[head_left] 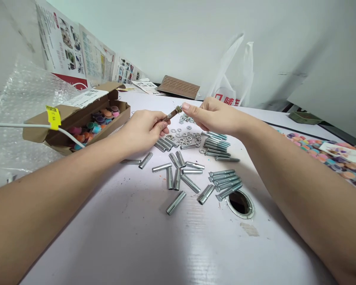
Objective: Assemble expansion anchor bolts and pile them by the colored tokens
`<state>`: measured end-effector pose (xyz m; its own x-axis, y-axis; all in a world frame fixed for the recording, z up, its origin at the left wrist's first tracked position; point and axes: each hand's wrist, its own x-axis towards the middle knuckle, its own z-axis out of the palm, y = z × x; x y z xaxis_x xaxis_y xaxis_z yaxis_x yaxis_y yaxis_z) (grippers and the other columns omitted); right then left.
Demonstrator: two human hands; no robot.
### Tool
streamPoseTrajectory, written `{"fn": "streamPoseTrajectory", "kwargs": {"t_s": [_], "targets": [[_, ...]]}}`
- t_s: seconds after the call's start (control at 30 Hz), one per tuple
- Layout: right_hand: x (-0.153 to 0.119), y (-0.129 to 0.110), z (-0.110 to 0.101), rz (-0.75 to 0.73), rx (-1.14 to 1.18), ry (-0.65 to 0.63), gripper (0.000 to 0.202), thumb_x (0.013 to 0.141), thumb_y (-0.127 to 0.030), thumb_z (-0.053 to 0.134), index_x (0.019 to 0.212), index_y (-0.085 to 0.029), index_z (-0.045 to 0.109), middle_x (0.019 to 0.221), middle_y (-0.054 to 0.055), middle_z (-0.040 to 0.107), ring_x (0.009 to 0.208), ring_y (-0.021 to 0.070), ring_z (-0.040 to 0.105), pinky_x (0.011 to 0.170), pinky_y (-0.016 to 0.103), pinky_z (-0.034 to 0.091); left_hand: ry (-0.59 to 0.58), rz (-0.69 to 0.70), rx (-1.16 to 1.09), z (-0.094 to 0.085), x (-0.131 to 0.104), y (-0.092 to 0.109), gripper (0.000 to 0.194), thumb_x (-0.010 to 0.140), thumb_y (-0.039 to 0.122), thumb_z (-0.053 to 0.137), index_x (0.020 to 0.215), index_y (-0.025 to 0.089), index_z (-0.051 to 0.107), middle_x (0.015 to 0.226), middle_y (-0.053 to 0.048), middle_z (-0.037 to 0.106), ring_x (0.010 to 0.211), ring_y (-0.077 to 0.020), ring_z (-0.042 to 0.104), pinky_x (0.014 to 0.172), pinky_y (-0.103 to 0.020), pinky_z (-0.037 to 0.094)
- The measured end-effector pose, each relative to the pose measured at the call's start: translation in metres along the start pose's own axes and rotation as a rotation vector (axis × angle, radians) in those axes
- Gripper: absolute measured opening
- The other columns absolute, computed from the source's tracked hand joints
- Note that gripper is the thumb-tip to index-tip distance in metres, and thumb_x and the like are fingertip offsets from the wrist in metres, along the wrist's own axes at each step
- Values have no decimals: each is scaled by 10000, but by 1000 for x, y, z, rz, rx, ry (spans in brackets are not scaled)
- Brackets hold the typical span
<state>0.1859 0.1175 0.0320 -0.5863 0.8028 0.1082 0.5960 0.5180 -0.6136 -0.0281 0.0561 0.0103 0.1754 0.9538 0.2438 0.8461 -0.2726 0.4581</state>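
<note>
My left hand pinches a rusty brown bolt that points up and right, with a nut near its upper end. Beside that end is my right hand, thumb extended towards the tip; its other fingers are curled and partly hidden. Below the hands lie washers, small nuts and several metal sleeves. Silvery bolts lie in a group under my right wrist, and a second group of bolts is nearer.
A cardboard box with colourful pieces stands left, beside bubble wrap and a white cable. A round hole opens in the table at right. Behind are a white plastic bag and a brown cardboard piece.
</note>
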Motion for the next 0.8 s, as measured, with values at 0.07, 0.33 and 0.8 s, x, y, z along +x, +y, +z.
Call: {"fn": "streamPoseTrajectory", "kwargs": {"t_s": [0.07,0.33,0.8], "targets": [[0,0,-1,38,10,27,747,820,-875,404,657,-168,581,487,13,429,478,109,386,483,295,294,-2,-8,-21,0,0,1,270,950,275,468,911,186,719,878,-24,772,747,-154,664,747,-267,477],[-1,-6,1,-43,59,18,731,823,-866,426,717,-169,621,513,23,486,521,130,493,524,290,384,5,-14,-62,1,2,-4,254,951,287,467,899,201,699,886,-21,773,790,-166,681,762,-290,479],[-10,-25,9,-4,57,127,440,919,-534,599,713,-152,668,564,9,554,460,75,376,438,261,278,5,179,-79,5,-10,3,387,984,365,467,1322,237,606,980,-12,772,818,-163,687,752,-266,477]]}}
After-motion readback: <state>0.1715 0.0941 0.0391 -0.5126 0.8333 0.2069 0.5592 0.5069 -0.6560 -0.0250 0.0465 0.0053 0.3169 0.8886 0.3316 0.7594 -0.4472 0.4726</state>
